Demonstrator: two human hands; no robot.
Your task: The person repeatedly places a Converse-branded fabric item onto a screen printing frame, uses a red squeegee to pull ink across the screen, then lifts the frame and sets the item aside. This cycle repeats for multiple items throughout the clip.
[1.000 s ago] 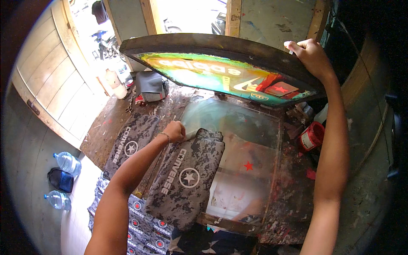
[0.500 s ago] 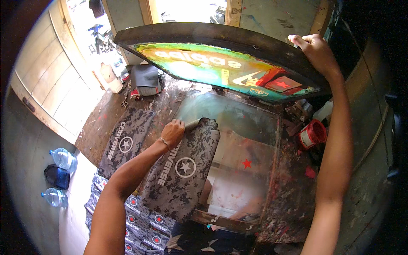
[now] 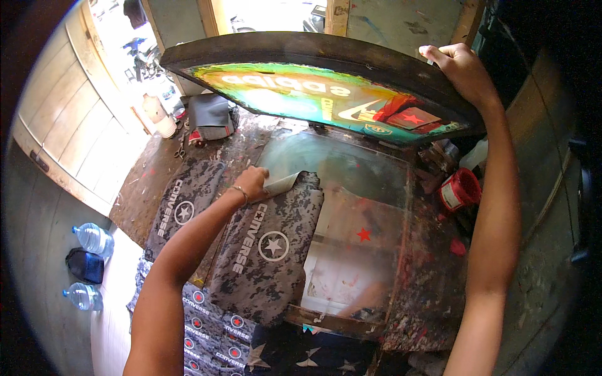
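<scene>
My right hand (image 3: 459, 72) is closed on a light grip at the top edge of a large dark-framed screen (image 3: 282, 45), raised at a slant over the table (image 3: 141, 194), its coloured printed mesh showing. My left hand (image 3: 249, 183) pinches the upper corner of a grey camouflage fabric piece (image 3: 269, 291), curled back to show its pale underside. That piece, with white lettering and a ringed star, lies over the left part of a transparent plate (image 3: 382, 169) with a red star on it. A similar fabric piece (image 3: 200, 175) lies to the left.
A red bucket (image 3: 463, 188) stands at the right. Scissors (image 3: 180, 147), a grey bundle (image 3: 208, 116) and a white bottle (image 3: 160, 116) sit at the back left, beside an open door (image 3: 69, 100). Water bottles (image 3: 94, 238) stand at the far left. More printed fabric (image 3: 213, 341) shows in front.
The view has shifted, so the screen and table appear higher in the picture. The fabric's corner at my left hand shows more pale underside. My right hand still grips the frame.
</scene>
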